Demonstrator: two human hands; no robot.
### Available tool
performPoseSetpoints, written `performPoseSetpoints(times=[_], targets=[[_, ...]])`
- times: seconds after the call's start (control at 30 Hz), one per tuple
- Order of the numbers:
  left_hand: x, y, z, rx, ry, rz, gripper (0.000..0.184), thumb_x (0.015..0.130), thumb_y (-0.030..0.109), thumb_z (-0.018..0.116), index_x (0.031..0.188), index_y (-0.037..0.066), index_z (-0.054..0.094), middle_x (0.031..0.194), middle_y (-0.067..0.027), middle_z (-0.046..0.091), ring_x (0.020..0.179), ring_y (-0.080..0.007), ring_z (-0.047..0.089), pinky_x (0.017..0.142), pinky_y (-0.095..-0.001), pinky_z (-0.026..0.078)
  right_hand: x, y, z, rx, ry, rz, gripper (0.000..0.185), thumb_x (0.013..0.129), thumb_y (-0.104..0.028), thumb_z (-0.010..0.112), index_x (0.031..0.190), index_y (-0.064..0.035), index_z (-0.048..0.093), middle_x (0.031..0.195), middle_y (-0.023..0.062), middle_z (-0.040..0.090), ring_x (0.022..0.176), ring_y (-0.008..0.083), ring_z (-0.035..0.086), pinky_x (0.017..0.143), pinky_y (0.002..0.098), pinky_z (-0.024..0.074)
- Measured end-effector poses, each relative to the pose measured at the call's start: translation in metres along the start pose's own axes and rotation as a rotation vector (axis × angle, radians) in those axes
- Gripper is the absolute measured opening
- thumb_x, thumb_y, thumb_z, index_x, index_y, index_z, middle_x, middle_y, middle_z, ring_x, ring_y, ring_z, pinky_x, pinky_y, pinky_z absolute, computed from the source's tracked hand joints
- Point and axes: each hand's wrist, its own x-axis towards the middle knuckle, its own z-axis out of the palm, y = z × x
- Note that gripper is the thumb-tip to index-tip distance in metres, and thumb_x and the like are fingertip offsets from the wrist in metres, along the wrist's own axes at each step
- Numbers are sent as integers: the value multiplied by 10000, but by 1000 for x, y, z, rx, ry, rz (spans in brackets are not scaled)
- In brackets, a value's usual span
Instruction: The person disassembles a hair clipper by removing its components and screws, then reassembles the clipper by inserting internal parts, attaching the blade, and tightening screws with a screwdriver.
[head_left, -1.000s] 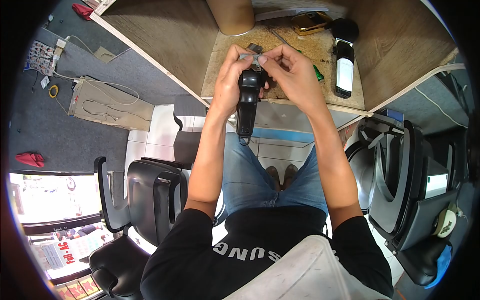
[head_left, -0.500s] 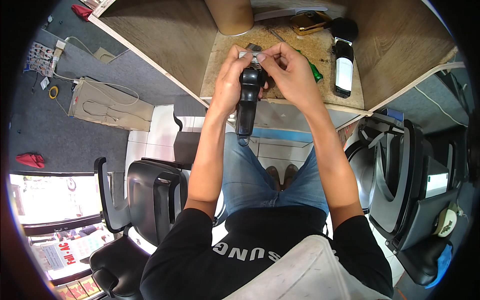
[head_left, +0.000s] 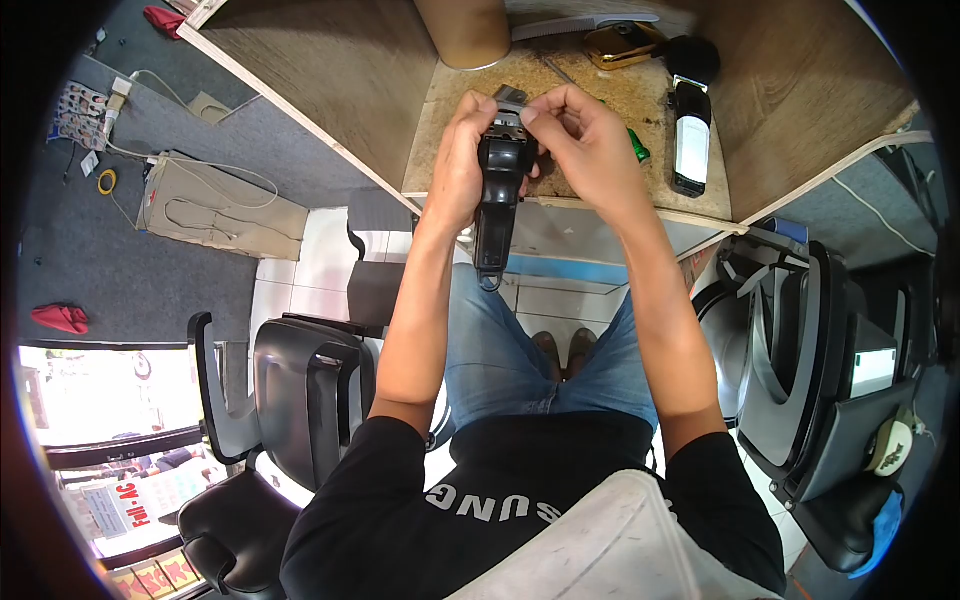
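Note:
A black hair clipper (head_left: 494,200) is held upright over the shelf's front edge, its handle and hanging loop pointing down toward my lap. My left hand (head_left: 459,160) is wrapped around its body, thumb near the head, with fingertips showing on the far side. At the top sits the metal clipper blade (head_left: 508,118). My right hand (head_left: 590,150) is closed in a pinch at the blade's right corner, thumb and index finger against it. Exactly what lies between those fingertips is partly hidden. Behind the right hand, a green object (head_left: 638,146) partly shows on the shelf.
On the wooden shelf (head_left: 440,110) lie a black-and-white clipper (head_left: 691,145), a dark brush (head_left: 692,60) and a brown pouch-like item (head_left: 615,45). A brown cylinder (head_left: 465,35) stands at the back. Side panels enclose the shelf. Black chairs (head_left: 310,390) flank me.
The clipper's head tips slightly and its blade shows more between my hands. My right hand has shifted a little to the right, still pinching at the blade.

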Motion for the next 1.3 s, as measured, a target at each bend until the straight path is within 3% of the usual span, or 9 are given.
performPoseSetpoints(times=[0.07, 0.17, 0.27, 0.33, 0.43, 0.53, 0.63, 1.3], targets=[[-1, 0, 1, 15, -3, 12, 485, 1118, 494, 323, 1099, 46, 508, 760, -148, 674, 536, -186, 638, 471, -297, 513, -2, -8, -4, 60, -40, 81, 151, 1003, -177, 697, 1024, -28, 693, 801, -3, 642, 748, 62, 592, 668, 236, 452], [-2, 0, 1, 70, -13, 51, 618, 1123, 568, 271, 1136, 16, 546, 784, -142, 687, 538, -183, 639, 474, -290, 514, 1, -1, -7, 84, 72, 40, 151, 999, -187, 685, 1001, -38, 709, 798, -2, 647, 753, 69, 587, 691, 241, 432], [-3, 1, 2, 89, 8, 50, 674, 1113, 615, 241, 1138, 21, 559, 802, -140, 693, 535, -182, 637, 477, -282, 517, -1, -5, -6, 119, 70, 23, 130, 990, -168, 689, 983, -38, 704, 803, -6, 650, 755, 70, 579, 698, 243, 439], [-4, 4, 3, 103, -9, 34, 654, 1101, 638, 243, 1103, 60, 549, 809, -146, 688, 537, -183, 635, 476, -274, 519, -1, -4, -5, 106, 2, 24, 135, 980, -126, 697, 978, 8, 691, 793, 21, 674, 685, 77, 603, 620, 251, 469], [-3, 3, 3, -53, -33, 5, 475, 1101, 486, 318, 1108, 65, 537, 803, -157, 685, 537, -197, 635, 479, -289, 522, 1, 0, -6, 99, -38, 36, 135, 974, -105, 704, 963, 27, 682, 784, 39, 686, 652, 82, 619, 581, 252, 485], [-4, 1, -1, -78, -80, 53, 327, 1032, 329, 366, 1121, 59, 526, 809, -172, 685, 534, -211, 633, 486, -302, 526, 2, 1, -6, 97, -36, 37, 133, 973, -103, 707, 947, 24, 678, 782, 45, 685, 651, 84, 624, 579, 249, 484], [-1, -1, 0, 34, -37, 63, 300, 992, 277, 378, 1126, 48, 516, 820, -185, 686, 530, -216, 630, 491, -307, 528, 2, 3, -6, 104, -40, 39, 137, 973, -103, 709, 945, 26, 676, 782, 48, 683, 648, 86, 622, 576, 250, 481], [-1, 1, 0, 115, -12, 52, 274, 1016, 251, 342, 1116, 46, 494, 808, -194, 679, 526, -212, 622, 485, -306, 517, 5, -1, -5, 102, -44, 129, 200, 974, -139, 746, 1020, 32, 654, 800, 60, 676, 669, 111, 618, 568, 256, 486]])
